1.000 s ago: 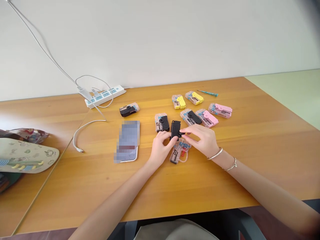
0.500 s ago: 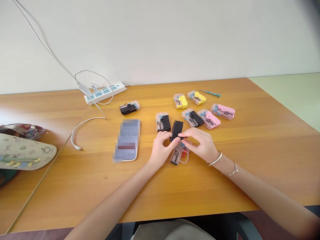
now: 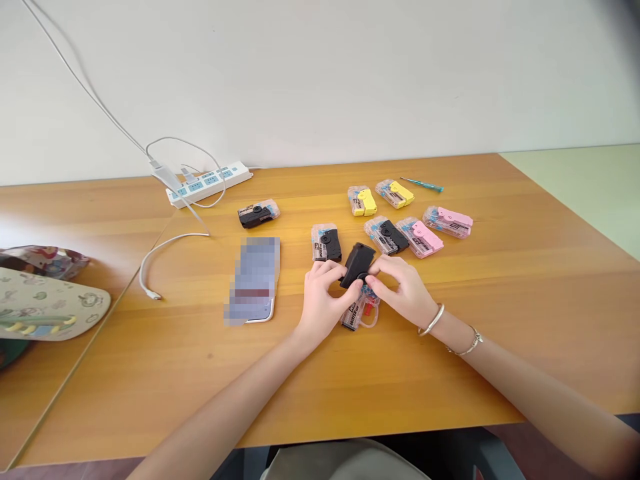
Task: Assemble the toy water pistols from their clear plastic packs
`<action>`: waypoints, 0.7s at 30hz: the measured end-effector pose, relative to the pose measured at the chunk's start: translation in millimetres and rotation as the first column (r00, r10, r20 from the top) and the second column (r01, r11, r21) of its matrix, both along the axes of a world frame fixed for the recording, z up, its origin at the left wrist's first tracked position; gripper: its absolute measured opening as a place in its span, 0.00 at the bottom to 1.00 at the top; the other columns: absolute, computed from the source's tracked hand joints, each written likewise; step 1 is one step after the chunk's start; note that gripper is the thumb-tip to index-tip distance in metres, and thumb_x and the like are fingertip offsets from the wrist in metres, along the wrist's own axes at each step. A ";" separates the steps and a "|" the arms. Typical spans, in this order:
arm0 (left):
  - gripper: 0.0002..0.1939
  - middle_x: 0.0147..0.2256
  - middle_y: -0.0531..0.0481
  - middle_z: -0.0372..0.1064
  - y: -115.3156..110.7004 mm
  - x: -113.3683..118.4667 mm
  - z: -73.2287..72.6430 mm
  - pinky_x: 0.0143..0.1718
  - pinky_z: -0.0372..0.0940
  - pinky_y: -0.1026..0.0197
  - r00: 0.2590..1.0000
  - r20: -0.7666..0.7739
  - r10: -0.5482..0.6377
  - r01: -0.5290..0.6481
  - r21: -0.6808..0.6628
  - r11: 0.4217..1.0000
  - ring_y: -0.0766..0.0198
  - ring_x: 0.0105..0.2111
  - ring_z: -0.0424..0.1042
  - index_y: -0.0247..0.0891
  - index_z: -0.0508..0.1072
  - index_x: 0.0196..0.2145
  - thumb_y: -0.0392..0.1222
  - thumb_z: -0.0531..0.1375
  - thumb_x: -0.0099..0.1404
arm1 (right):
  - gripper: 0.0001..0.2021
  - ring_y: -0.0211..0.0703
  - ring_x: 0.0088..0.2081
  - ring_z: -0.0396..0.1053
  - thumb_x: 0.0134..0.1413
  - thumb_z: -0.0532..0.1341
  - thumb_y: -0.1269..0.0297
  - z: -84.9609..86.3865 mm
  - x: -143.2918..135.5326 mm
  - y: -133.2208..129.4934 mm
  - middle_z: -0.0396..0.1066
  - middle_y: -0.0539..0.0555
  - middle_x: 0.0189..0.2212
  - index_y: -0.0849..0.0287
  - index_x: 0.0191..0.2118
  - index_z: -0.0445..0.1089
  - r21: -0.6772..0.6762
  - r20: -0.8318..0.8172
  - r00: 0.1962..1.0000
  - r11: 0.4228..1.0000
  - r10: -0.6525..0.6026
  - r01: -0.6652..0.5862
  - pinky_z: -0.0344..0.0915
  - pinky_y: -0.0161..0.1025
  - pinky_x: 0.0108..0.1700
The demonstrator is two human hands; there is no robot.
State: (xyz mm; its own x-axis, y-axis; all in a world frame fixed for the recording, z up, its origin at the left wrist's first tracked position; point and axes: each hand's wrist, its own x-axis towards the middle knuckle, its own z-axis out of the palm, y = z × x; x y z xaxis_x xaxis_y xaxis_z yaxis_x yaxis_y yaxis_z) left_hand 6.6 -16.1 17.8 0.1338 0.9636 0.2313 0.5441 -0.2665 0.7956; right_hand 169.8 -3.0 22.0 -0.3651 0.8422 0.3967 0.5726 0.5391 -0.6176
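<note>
A black plastic toy water gun part [image 3: 359, 263] is pinched between my two hands, tilted above the table. My left hand [image 3: 327, 293] grips its left side, thumb on the lower edge. At its right side, the fingertips of my right hand [image 3: 404, 288] close on it near a round black piece. Just below lies a clear toy water gun body [image 3: 353, 316] with "WATER GUN" lettering, a red piece inside and a clear trigger loop; my hands partly cover it. Close behind sit a folded black-and-clear toy water gun [image 3: 327, 243] and another one [image 3: 386, 236].
Folded pink [image 3: 423, 237] and yellow [image 3: 364, 201] toy water guns lie farther back, near a teal screwdriver [image 3: 425, 185]. To the left are a phone [image 3: 256, 283], a power strip [image 3: 210, 183], a white cable [image 3: 150, 290] and a patterned pouch [image 3: 60, 303].
The black part has turned and tilted in my fingers, showing a broader face. My right fingers have shifted slightly along its right side. The water guns on the table stay put.
</note>
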 end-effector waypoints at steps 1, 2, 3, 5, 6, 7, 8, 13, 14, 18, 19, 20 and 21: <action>0.08 0.29 0.52 0.67 -0.3 0.3 -0.2 0.40 0.57 0.56 1.000 -0.008 0.004 -0.004 -0.001 1.000 0.60 0.36 0.61 0.40 0.65 0.22 0.40 0.58 0.57 | 0.09 0.38 0.26 0.61 0.55 0.53 0.66 -0.2 -0.7 -0.5 0.64 0.48 0.21 0.57 0.24 0.59 -0.015 -0.013 1.000 1.000 0.004 -0.004 0.57 0.36 0.32; 0.08 0.29 0.52 0.67 -0.5 0.5 -0.4 0.40 0.57 0.56 1.000 -0.017 0.005 -0.005 0.003 1.000 0.59 0.36 0.61 0.40 0.65 0.22 0.40 0.58 0.57 | 0.09 0.38 0.26 0.61 0.55 0.53 0.66 -0.6 -1.3 -0.9 0.64 0.48 0.21 0.57 0.24 0.59 -0.022 -0.023 1.000 1.000 0.007 -0.007 0.57 0.36 0.32; 0.07 0.29 0.52 0.67 -0.6 0.6 -0.5 0.40 0.57 0.56 1.000 -0.026 0.007 -0.007 0.010 1.000 0.59 0.36 0.61 0.40 0.65 0.23 0.40 0.58 0.57 | 0.09 0.38 0.25 0.61 0.55 0.53 0.66 -0.9 -1.8 -1.4 0.64 0.47 0.20 0.57 0.24 0.59 -0.019 -0.028 1.000 1.000 0.006 -0.007 0.57 0.35 0.31; 0.06 0.31 0.51 0.68 -0.6 0.6 -0.7 0.41 0.57 0.56 0.999 -0.040 0.014 -0.012 0.030 0.999 0.58 0.38 0.61 0.40 0.66 0.24 0.41 0.59 0.57 | 0.09 0.38 0.26 0.62 0.54 0.53 0.67 -1.4 -2.3 -2.2 0.65 0.48 0.21 0.57 0.24 0.60 0.015 -0.023 1.000 1.000 -0.012 0.013 0.58 0.36 0.32; 0.05 0.33 0.51 0.69 -0.4 0.4 -1.0 0.42 0.57 0.55 0.999 -0.041 0.023 -0.021 0.041 0.999 0.58 0.39 0.61 0.40 0.67 0.25 0.41 0.59 0.57 | 0.08 0.38 0.26 0.63 0.54 0.54 0.67 -1.5 -2.3 -2.4 0.66 0.48 0.22 0.57 0.25 0.60 0.045 -0.020 0.999 0.998 -0.033 0.034 0.58 0.36 0.33; 0.04 0.35 0.51 0.69 0.0 0.3 -1.6 0.44 0.57 0.55 0.999 -0.038 0.034 -0.033 0.049 0.998 0.58 0.41 0.61 0.41 0.69 0.27 0.41 0.59 0.58 | 0.06 0.39 0.27 0.64 0.54 0.55 0.67 -1.6 -2.2 -2.4 0.67 0.48 0.23 0.57 0.26 0.61 0.078 -0.021 0.998 0.995 -0.059 0.060 0.59 0.36 0.34; 0.03 0.37 0.50 0.70 0.5 0.2 -2.5 0.46 0.56 0.54 0.999 -0.031 0.043 -0.041 0.053 0.998 0.57 0.42 0.61 0.41 0.70 0.28 0.41 0.59 0.58 | 0.05 0.39 0.28 0.65 0.53 0.56 0.67 -1.6 -1.7 -2.2 0.68 0.48 0.23 0.57 0.28 0.62 0.112 -0.028 0.996 0.990 -0.086 0.089 0.59 0.37 0.35; 0.07 0.47 0.50 0.67 4.5 -1.0 -8.6 0.52 0.55 0.54 0.997 0.072 -0.042 0.042 0.000 0.999 0.58 0.48 0.60 0.44 0.74 0.37 0.39 0.57 0.60 | 0.01 0.40 0.29 0.68 0.53 0.57 0.68 -2.2 2.8 1.4 0.70 0.48 0.24 0.57 0.33 0.65 0.229 -0.038 0.992 0.966 -0.117 0.122 0.61 0.38 0.37; 0.09 0.47 0.50 0.67 5.4 -1.6 -9.2 0.53 0.55 0.55 0.993 0.100 -0.066 0.067 -0.011 0.998 0.58 0.49 0.60 0.44 0.74 0.39 0.38 0.57 0.61 | 0.01 0.40 0.29 0.68 0.52 0.57 0.68 -2.4 3.7 2.3 0.71 0.48 0.24 0.57 0.33 0.65 0.252 -0.027 0.994 0.962 -0.103 0.106 0.61 0.39 0.37; 0.12 0.47 0.50 0.68 7.4 -5.4 -5.8 0.53 0.57 0.57 0.969 0.211 -0.131 0.145 -0.056 0.988 0.60 0.50 0.63 0.43 0.74 0.37 0.36 0.50 0.64 | 0.03 0.40 0.28 0.67 0.52 0.57 0.71 -3.1 5.5 5.3 0.71 0.50 0.26 0.57 0.31 0.64 0.327 0.019 0.999 0.944 -0.049 0.040 0.61 0.39 0.35; 0.14 0.46 0.50 0.69 7.3 -6.1 -3.9 0.52 0.58 0.57 0.959 0.238 -0.154 0.175 -0.069 0.982 0.59 0.49 0.64 0.42 0.74 0.37 0.36 0.49 0.65 | 0.03 0.40 0.29 0.67 0.52 0.56 0.71 -3.1 5.5 5.7 0.71 0.51 0.26 0.57 0.30 0.64 0.337 0.023 0.999 0.941 -0.044 0.034 0.61 0.39 0.34; 0.14 0.45 0.49 0.69 6.8 -6.5 -1.8 0.51 0.59 0.57 0.947 0.264 -0.185 0.212 -0.079 0.974 0.59 0.48 0.66 0.42 0.73 0.37 0.37 0.47 0.65 | 0.04 0.40 0.29 0.66 0.53 0.56 0.72 -3.1 5.5 6.0 0.71 0.51 0.26 0.57 0.30 0.64 0.342 0.024 0.999 0.939 -0.042 0.031 0.61 0.39 0.34; 0.15 0.45 0.49 0.70 6.2 -6.6 0.2 0.50 0.60 0.58 0.933 0.289 -0.215 0.248 -0.084 0.965 0.59 0.47 0.66 0.41 0.73 0.38 0.38 0.47 0.66 | 0.04 0.41 0.30 0.66 0.53 0.56 0.72 -3.1 5.4 6.2 0.71 0.51 0.27 0.57 0.30 0.64 0.343 0.023 0.999 0.939 -0.041 0.031 0.62 0.39 0.34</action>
